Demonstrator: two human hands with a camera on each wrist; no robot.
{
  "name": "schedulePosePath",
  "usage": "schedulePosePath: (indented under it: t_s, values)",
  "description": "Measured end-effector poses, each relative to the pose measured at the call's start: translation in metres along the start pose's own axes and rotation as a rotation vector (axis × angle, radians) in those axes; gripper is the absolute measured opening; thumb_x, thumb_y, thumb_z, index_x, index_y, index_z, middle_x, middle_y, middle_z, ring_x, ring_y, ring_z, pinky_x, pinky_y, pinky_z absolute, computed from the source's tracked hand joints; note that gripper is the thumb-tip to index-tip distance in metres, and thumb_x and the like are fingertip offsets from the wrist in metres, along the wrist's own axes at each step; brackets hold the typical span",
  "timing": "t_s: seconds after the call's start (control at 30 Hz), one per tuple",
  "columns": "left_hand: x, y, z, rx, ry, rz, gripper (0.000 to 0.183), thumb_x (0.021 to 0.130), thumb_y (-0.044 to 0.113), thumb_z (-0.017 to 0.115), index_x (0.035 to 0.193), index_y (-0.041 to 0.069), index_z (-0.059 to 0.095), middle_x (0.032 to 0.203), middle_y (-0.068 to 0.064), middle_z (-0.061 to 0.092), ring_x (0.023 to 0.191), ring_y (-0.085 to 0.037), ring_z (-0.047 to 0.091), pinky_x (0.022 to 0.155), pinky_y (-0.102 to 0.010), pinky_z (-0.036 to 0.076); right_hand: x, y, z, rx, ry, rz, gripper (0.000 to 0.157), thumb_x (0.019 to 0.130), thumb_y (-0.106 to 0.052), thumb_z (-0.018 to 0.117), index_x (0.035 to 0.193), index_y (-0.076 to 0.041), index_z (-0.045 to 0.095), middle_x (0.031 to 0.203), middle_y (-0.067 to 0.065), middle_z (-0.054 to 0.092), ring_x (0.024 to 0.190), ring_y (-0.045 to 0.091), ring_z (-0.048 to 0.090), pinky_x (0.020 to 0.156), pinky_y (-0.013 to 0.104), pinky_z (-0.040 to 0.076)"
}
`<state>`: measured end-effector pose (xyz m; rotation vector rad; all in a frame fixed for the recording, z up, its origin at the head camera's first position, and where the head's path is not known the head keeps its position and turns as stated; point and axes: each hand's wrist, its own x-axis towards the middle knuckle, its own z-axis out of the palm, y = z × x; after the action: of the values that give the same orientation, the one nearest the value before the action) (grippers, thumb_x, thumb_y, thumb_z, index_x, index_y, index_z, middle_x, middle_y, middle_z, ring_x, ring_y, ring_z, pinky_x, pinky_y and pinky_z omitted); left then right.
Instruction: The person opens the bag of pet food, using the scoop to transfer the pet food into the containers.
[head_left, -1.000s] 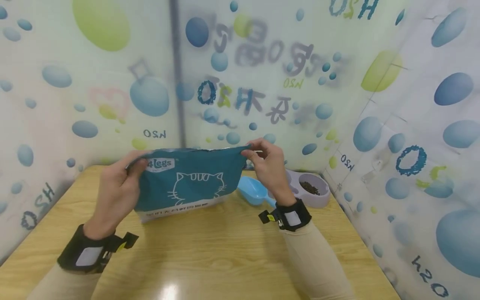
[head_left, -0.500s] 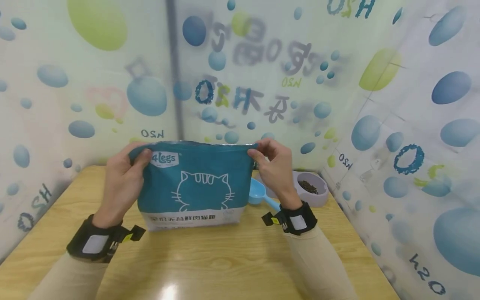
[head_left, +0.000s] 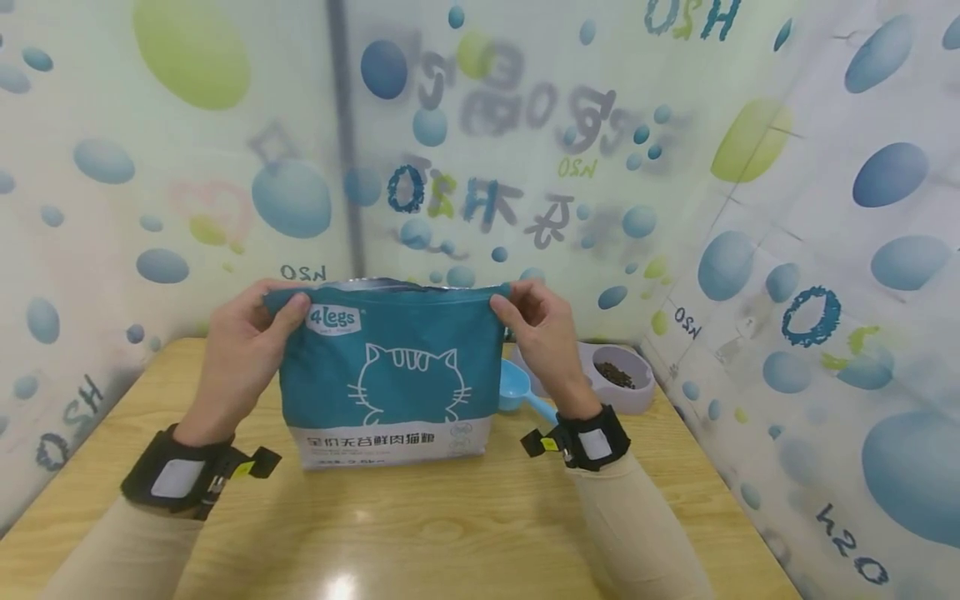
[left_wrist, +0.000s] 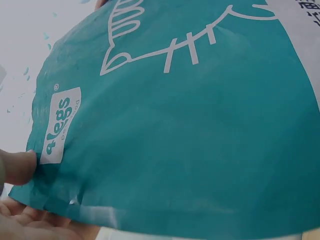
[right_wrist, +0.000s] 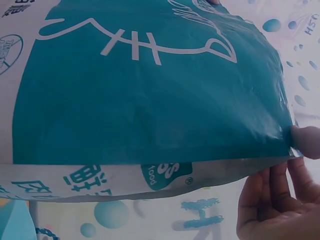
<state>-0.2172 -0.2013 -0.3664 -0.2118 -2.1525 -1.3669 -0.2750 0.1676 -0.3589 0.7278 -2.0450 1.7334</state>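
A teal and white cat food bag (head_left: 408, 375) with a cat outline and a "4Legs" label stands upright on the table in the head view. Its top edge gapes a little, showing silvery lining. My left hand (head_left: 243, 358) pinches the upper left corner, thumb in front and fingers behind. At the opposite top corner my right hand (head_left: 543, 346) pinches the bag the same way. The left wrist view shows the thumb (left_wrist: 19, 167) beside the label. In the right wrist view the fingers (right_wrist: 275, 192) curl behind the bag's corner, and the printed side panel is visible.
Behind my right hand a light blue scoop (head_left: 513, 387) lies on the wooden table (head_left: 450, 533), partly covered by the bag. A grey double pet bowl (head_left: 637, 396) with brown kibble (head_left: 615, 374) stands at the back right. Patterned curtains (head_left: 465, 125) enclose the table.
The bag has gone from tilted to upright, its lower white band coming into view and its base shifting toward me. Its top edge has parted slightly; both hands keep hold of the corners.
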Motion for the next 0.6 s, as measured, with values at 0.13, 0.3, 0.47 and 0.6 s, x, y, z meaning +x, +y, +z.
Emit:
schedulePosePath:
  t_s: [0.13, 0.3, 0.47, 0.6]
  values:
    - [0.0005, -0.0026, -0.003, 0.015, 0.012, -0.012, 0.033, 0.12, 0.027, 0.069, 0.144, 0.006, 0.077, 0.111, 0.03, 0.074, 0.089, -0.005, 0.065, 0.07, -0.021, 0.046, -0.0004, 0.0042, 0.002, 0.048, -0.033, 0.017, 0.013, 0.114, -0.011, 0.076, 0.121, 0.0, 0.074, 0.102, -0.002, 0.072, 0.095, 0.018, 0.066, 0.089, 0.03, 0.056]
    - [0.0016, -0.0017, -0.0047, 0.037, 0.042, -0.023, 0.032, 0.118, 0.03, 0.072, 0.14, 0.008, 0.081, 0.111, 0.032, 0.074, 0.092, -0.001, 0.068, 0.071, -0.017, 0.047, -0.0017, 0.0063, 0.0039, 0.052, 0.013, 0.027, 0.011, 0.112, -0.011, 0.08, 0.112, -0.001, 0.076, 0.095, -0.004, 0.072, 0.09, 0.017, 0.065, 0.085, 0.028, 0.055]
    - [0.0044, 0.002, -0.003, 0.015, 0.071, -0.017, 0.028, 0.115, 0.029, 0.077, 0.134, 0.009, 0.085, 0.11, 0.037, 0.076, 0.103, 0.007, 0.076, 0.09, -0.009, 0.056, -0.0045, 0.004, 0.0033, 0.001, 0.093, -0.004, 0.017, 0.108, -0.008, 0.084, 0.098, 0.0, 0.072, 0.082, -0.004, 0.063, 0.078, 0.016, 0.057, 0.075, 0.028, 0.047]
    - [0.006, 0.0046, -0.0011, -0.007, 0.098, -0.002, 0.024, 0.113, 0.024, 0.08, 0.13, 0.008, 0.087, 0.109, 0.035, 0.079, 0.106, 0.006, 0.077, 0.091, -0.009, 0.057, -0.0073, 0.0008, 0.0019, -0.043, 0.114, -0.047, 0.022, 0.107, -0.006, 0.085, 0.093, 0.001, 0.069, 0.079, -0.002, 0.06, 0.077, 0.016, 0.054, 0.077, 0.031, 0.046]
